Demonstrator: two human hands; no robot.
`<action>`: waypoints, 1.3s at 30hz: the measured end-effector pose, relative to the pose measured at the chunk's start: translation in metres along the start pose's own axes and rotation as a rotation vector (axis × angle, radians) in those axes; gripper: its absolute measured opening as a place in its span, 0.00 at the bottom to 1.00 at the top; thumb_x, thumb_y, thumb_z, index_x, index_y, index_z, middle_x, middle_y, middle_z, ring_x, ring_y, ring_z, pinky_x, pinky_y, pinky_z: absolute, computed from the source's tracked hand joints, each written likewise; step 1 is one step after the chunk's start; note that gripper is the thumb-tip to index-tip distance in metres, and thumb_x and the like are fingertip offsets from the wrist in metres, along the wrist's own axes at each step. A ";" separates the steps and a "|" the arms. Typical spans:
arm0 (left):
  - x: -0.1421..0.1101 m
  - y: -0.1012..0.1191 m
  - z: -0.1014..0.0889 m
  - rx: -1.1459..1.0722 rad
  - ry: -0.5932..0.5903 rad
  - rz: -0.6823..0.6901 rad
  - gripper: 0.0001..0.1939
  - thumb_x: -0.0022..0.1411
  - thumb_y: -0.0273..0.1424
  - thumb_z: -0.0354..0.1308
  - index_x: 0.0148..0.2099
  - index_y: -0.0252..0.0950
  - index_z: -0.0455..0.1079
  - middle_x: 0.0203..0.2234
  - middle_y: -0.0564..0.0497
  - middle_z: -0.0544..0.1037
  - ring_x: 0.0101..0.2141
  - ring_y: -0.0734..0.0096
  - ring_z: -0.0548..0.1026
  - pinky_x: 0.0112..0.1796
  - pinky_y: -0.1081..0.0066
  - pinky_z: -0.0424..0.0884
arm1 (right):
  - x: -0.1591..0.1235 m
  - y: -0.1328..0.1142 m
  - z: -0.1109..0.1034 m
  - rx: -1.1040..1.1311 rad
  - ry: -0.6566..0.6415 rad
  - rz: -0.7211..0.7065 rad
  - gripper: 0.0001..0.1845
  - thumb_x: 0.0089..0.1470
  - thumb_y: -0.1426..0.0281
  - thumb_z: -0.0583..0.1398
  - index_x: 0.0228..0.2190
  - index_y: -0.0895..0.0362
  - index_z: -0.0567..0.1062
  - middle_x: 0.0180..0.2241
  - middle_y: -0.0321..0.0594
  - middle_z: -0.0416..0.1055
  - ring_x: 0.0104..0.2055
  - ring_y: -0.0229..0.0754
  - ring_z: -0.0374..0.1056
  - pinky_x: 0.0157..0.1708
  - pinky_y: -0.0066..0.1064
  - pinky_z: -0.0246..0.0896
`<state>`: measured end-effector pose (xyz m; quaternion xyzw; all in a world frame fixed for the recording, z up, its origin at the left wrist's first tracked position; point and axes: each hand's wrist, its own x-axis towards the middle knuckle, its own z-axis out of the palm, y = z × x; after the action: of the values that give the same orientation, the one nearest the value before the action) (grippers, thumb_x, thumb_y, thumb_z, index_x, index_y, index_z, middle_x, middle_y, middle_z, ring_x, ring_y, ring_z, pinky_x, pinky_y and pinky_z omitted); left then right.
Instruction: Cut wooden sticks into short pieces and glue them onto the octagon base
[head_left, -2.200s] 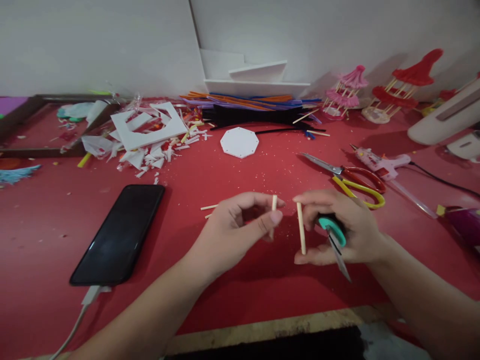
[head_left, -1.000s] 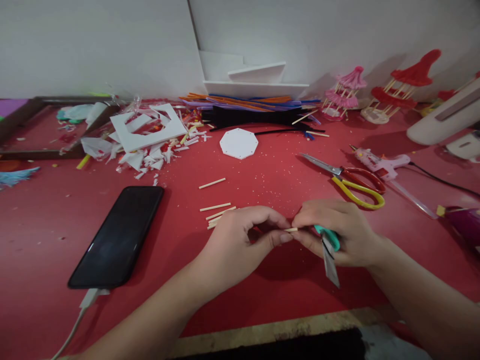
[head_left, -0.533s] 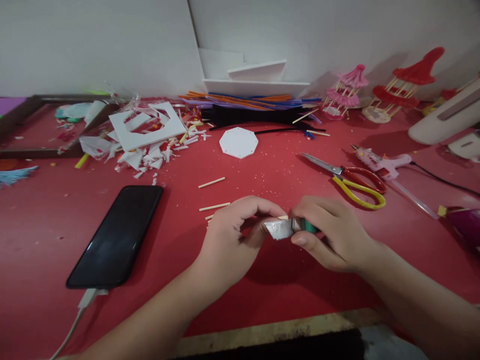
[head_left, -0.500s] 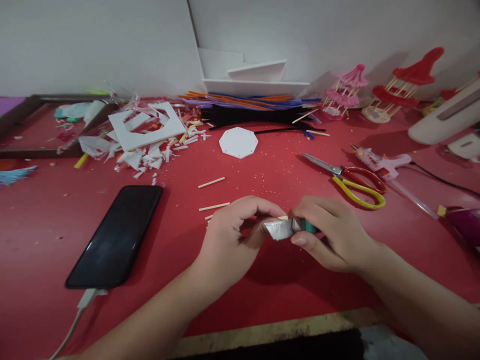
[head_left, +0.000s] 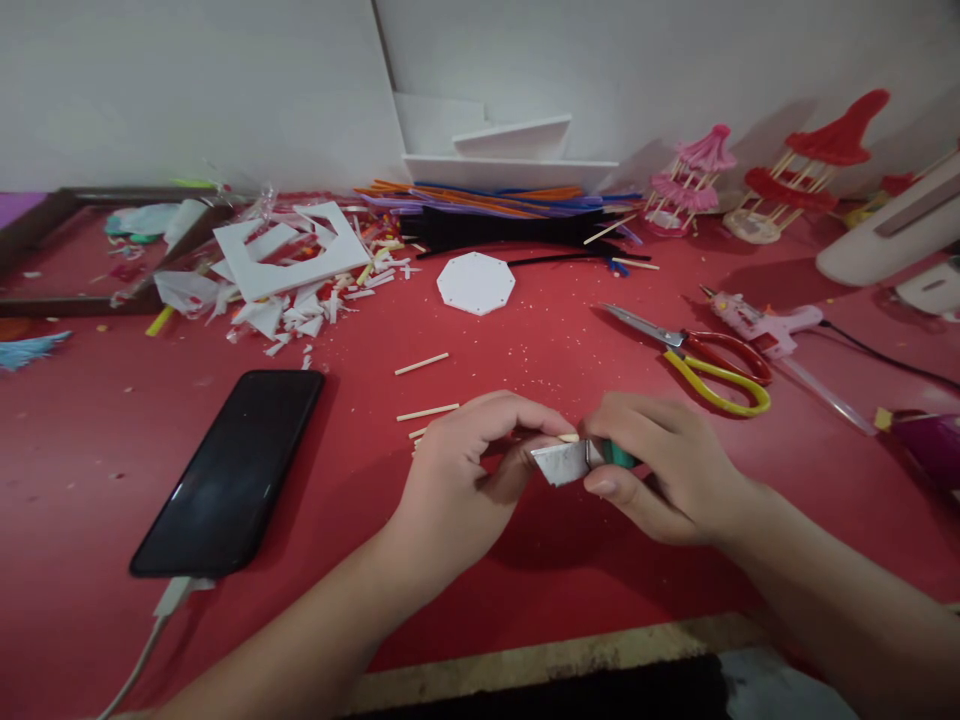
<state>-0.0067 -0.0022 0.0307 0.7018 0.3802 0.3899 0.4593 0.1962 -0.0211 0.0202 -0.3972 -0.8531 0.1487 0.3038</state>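
My left hand [head_left: 472,465] is closed on a short wooden stick [head_left: 568,438]; only the stick's pale end shows, and the rest is hidden behind the fingers. My right hand [head_left: 660,465] grips a craft knife [head_left: 561,463] by its green handle. The broad blade points left and lies against or just in front of the stick's end, close to my left fingertips. Both hands are raised over the red table, almost touching. Left of my left hand lie several more cut sticks [head_left: 427,412], partly covered by it, and a single stick [head_left: 421,364] farther back.
A white octagonal board [head_left: 475,283] with small holes lies ahead. Scissors [head_left: 701,360] and a pink glue gun [head_left: 769,322] are at right, and a phone [head_left: 229,470] on a cable at left. White scraps [head_left: 300,300], pipe cleaners [head_left: 495,205] and two small stick models [head_left: 690,185] stand behind.
My hands have come together. The stick in my right fingers is gone from there, and the knife has swung from hanging downward to pointing left at the stick. Barely any movement in the last half second.
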 end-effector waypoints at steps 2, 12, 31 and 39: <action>0.000 0.000 0.000 -0.003 -0.005 0.003 0.14 0.54 0.14 0.54 0.35 0.36 0.74 0.30 0.52 0.80 0.30 0.74 0.77 0.33 0.76 0.72 | 0.000 0.000 0.000 0.007 0.001 0.003 0.20 0.63 0.54 0.50 0.29 0.57 0.66 0.24 0.33 0.60 0.25 0.33 0.53 0.25 0.27 0.47; -0.003 -0.001 0.000 0.029 -0.028 0.053 0.11 0.59 0.17 0.56 0.36 0.37 0.75 0.30 0.52 0.80 0.31 0.74 0.77 0.34 0.75 0.71 | 0.000 -0.001 -0.001 0.134 -0.039 0.016 0.19 0.63 0.55 0.51 0.28 0.57 0.65 0.24 0.32 0.58 0.25 0.33 0.51 0.25 0.28 0.45; -0.004 -0.001 -0.004 0.165 0.010 0.147 0.15 0.58 0.15 0.51 0.34 0.38 0.74 0.27 0.53 0.79 0.28 0.74 0.76 0.30 0.75 0.70 | 0.001 -0.004 0.005 0.182 0.019 0.061 0.20 0.62 0.57 0.53 0.23 0.57 0.62 0.21 0.30 0.54 0.23 0.31 0.48 0.23 0.29 0.40; -0.001 -0.001 -0.002 0.211 0.059 0.202 0.14 0.59 0.16 0.51 0.33 0.37 0.74 0.28 0.53 0.80 0.28 0.74 0.76 0.31 0.74 0.71 | 0.002 -0.005 0.004 0.156 0.022 0.107 0.18 0.61 0.59 0.55 0.24 0.57 0.61 0.21 0.29 0.54 0.23 0.30 0.48 0.24 0.27 0.40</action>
<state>-0.0092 -0.0018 0.0299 0.7690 0.3598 0.4127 0.3300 0.1897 -0.0222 0.0204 -0.4188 -0.8132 0.2263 0.3348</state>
